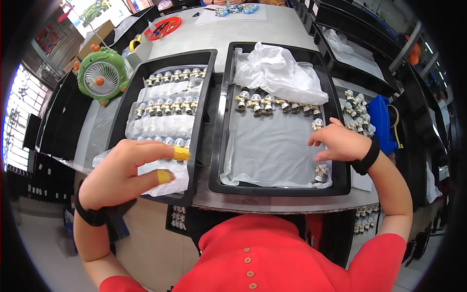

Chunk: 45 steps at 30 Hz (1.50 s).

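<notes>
My left hand (129,170), with yellow tape round the thumb and a finger, hovers over the near left part of the left black tray (204,97). Its thumb and fingers are apart, with nothing seen between them. Rows of small white-and-gold figurines (169,106) lie in that tray between strips of white paper. My right hand (343,141) is above the right edge of the right black tray (279,191), fingers parted and holding nothing visible. One figurine (317,123) lies close to its fingertips, another (321,173) at the near right corner. A further row (267,103) crosses that tray below crumpled white paper (277,70).
Right of the trays lie a pile of figurines (357,112) and a blue bin (382,121). A green fan (101,75) stands at the left. Farther off are a red round tray (165,28) with tools and another person's hands (228,2) by small blue parts.
</notes>
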Available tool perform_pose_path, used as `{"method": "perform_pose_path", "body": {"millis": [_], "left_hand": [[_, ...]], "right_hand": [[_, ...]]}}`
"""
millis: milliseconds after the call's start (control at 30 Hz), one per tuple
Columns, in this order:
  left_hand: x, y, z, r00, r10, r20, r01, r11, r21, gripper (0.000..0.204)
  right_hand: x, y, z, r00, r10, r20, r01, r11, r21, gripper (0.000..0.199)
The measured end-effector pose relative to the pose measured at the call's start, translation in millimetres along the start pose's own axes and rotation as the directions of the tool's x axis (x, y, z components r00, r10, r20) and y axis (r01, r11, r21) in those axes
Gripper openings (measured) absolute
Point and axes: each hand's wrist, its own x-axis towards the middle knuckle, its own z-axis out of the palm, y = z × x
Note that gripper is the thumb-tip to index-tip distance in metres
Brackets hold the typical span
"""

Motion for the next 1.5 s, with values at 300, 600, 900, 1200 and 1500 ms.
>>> {"method": "perform_pose_path", "body": {"millis": [300, 600, 900, 1200, 1500], "left_hand": [[70.2, 5.6, 64.1, 0.995, 0.055, -0.08, -0.097, 0.492, -0.865, 0.017], [105.1, -25.2, 83.5, 0.998, -0.057, 0.037, 0.053, 0.304, -0.951, 0.019], [114.8, -51.5, 88.5, 0.985, -0.042, -0.17, -0.129, 0.485, -0.865, 0.046], [116.3, -63.0, 87.2, 0.98, -0.109, -0.166, -0.125, 0.307, -0.943, 0.033], [114.4, -56.0, 90.5, 0.978, -0.091, -0.19, -0.138, 0.408, -0.903, 0.034]], "right_hand": [[3.4, -15.9, 45.2, 0.967, 0.049, 0.25, 0.073, 0.887, -0.456, 0.033], [29.7, -23.2, 18.9, 0.955, 0.017, 0.298, 0.084, 0.943, -0.322, 0.029], [72.0, -83.6, -35.1, 0.721, -0.271, -0.638, 0.497, 0.844, 0.203, 0.026], [98.9, -82.4, -16.4, 0.632, -0.051, -0.773, 0.656, 0.566, 0.499, 0.039], [95.5, -76.6, -15.1, 0.57, -0.189, -0.8, 0.69, 0.639, 0.34, 0.039]]}}
